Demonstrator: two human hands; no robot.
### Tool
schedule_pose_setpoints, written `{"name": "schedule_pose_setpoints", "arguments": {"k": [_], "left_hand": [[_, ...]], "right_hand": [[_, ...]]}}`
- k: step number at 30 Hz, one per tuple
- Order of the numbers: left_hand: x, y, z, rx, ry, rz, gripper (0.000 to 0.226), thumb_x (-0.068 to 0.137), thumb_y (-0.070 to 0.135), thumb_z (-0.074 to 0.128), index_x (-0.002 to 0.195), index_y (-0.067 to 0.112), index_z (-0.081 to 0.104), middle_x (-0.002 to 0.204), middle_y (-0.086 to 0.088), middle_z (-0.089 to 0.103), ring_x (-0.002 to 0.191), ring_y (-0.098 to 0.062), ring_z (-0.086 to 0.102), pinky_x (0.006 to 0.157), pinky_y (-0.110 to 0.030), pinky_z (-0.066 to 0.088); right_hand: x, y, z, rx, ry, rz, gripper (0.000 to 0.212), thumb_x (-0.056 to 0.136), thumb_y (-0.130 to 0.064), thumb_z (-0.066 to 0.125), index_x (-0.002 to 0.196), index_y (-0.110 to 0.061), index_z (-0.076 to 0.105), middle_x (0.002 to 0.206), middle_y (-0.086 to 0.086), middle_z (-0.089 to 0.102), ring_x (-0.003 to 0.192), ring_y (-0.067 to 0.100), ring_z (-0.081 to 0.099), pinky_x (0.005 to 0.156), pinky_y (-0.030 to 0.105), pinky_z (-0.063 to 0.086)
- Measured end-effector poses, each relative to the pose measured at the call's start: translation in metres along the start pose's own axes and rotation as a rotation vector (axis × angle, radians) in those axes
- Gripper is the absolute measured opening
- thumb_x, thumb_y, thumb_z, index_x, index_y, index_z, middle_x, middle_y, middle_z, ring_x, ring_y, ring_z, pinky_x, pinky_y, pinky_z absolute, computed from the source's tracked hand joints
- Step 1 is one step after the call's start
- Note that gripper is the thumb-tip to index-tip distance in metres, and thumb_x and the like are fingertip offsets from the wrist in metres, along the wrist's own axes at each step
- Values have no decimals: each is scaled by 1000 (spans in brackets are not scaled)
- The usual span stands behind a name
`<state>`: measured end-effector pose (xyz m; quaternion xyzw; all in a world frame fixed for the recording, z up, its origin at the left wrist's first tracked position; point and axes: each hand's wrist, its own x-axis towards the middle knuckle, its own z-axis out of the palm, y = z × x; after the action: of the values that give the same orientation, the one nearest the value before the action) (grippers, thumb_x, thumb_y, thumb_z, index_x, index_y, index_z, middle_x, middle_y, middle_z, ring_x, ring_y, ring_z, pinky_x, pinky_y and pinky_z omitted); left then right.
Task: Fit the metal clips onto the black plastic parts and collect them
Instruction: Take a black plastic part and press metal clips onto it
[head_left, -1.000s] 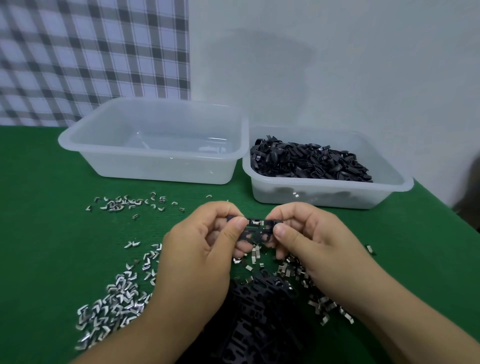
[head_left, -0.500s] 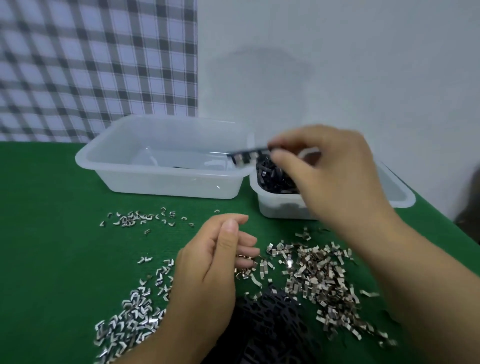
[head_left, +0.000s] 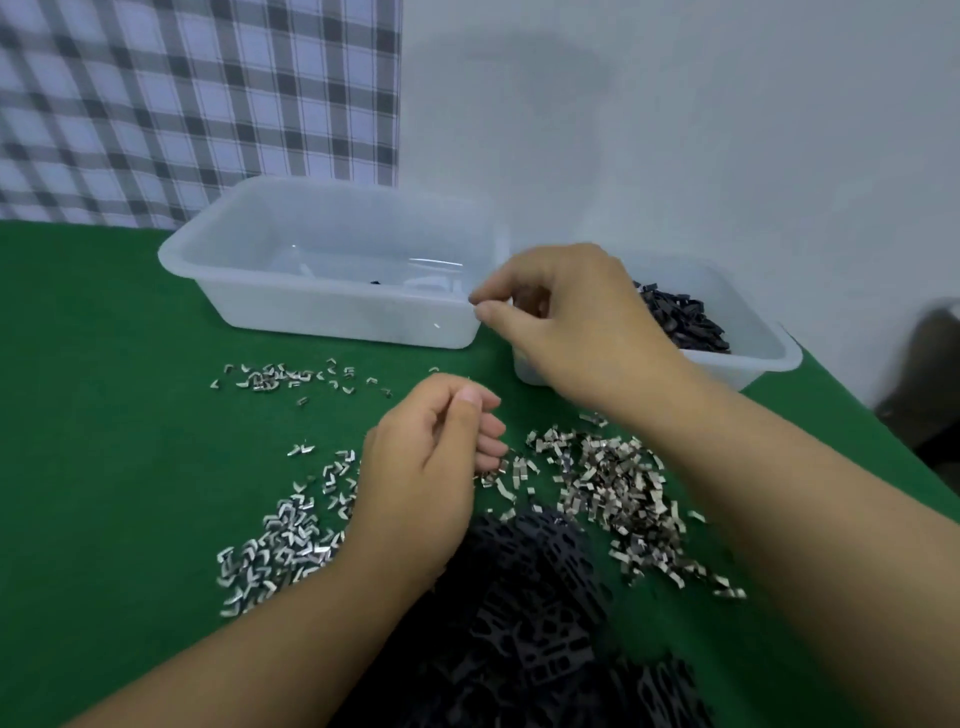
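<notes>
Fingers (head_left: 491, 312) of your right hand (head_left: 571, 332) curled, thumb and forefinger tips nearly meeting, nothing seen between them, at right end of left tub (head_left: 322, 322). One black part (head_left: 375, 282) lies on tub floor, apart from fingers. Your left hand (head_left: 426, 462) loosely curled, empty, fingertips just beside clips (head_left: 613, 483) on desk (head_left: 104, 415).

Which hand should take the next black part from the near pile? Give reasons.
Left, probably: the left hand hovers beside the black parts pile; the right hand is away at the nearly empty tub.
</notes>
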<state>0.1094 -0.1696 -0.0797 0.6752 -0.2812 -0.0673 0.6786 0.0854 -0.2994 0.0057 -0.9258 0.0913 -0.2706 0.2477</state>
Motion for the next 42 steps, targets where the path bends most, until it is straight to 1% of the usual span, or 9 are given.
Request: {"name": "schedule_pose_setpoints", "arguments": {"k": [5,10,15,18,20,24,29,37,42], "left_hand": [[0,-1,1,10,-17,-6,27,96,17,44,81,19,65,72,0,68,63,-12,66,60,-29,55],[0,-2,2,11,-31,6,27,96,17,44,80,18,66,72,1,68,63,-10,65,57,-24,53],[1,-2,2,1,-42,5,26,93,22,44,79,21,66,72,2,69,63,-12,66,55,-22,53],[0,-2,2,-15,-58,-6,24,90,26,46,77,22,66,71,2,69,62,-11,66,56,-23,53],[1,-1,3,-24,-81,-18,23,88,29,48,76,22,67,70,1,68,62,-12,65,57,-24,53],[1,-1,2,-15,-124,-26,24,92,27,52,80,23,72,71,1,69,65,-12,67,58,-24,54],[2,0,1,-88,-97,-74,18,89,15,59,83,23,74,74,0,73,68,-13,70,59,-19,54],[4,1,2,-151,-43,-86,20,74,0,74,75,19,68,69,1,71,57,-8,68,55,-14,52],[5,1,3,-173,-12,-54,27,75,-4,71,80,20,58,74,-6,71,61,-9,64,58,-13,51]], "right_hand": [[-75,16,-35,90,-447,182,14,79,-22,72,87,-34,71,67,-21,65,57,-4,54,55,9,41],[-110,20,-36,0,-620,204,31,75,-33,75,103,-42,66,83,-24,60,66,0,53,59,13,44],[-110,18,-28,-47,-568,153,26,69,-35,78,92,-37,65,75,-22,51,70,-6,47,62,8,38],[-100,19,-36,193,-630,244,17,72,-23,78,78,-28,63,59,-19,54,51,-2,43,50,12,37],[-91,23,-42,428,-550,295,15,75,-10,74,76,-21,64,59,-11,59,51,5,50,49,16,41],[-75,33,-33,705,-283,355,15,73,7,69,80,-5,64,76,14,70,66,19,67,66,24,57],[-76,39,-11,745,-140,260,20,68,14,70,70,-5,66,85,7,71,75,11,67,71,18,54],[-84,36,-5,526,-209,93,22,76,11,67,74,-8,76,89,-2,69,75,3,65,68,11,48],[-80,35,-7,505,-99,112,27,80,5,64,91,-19,71,91,-1,63,71,9,63,63,19,52]]}}
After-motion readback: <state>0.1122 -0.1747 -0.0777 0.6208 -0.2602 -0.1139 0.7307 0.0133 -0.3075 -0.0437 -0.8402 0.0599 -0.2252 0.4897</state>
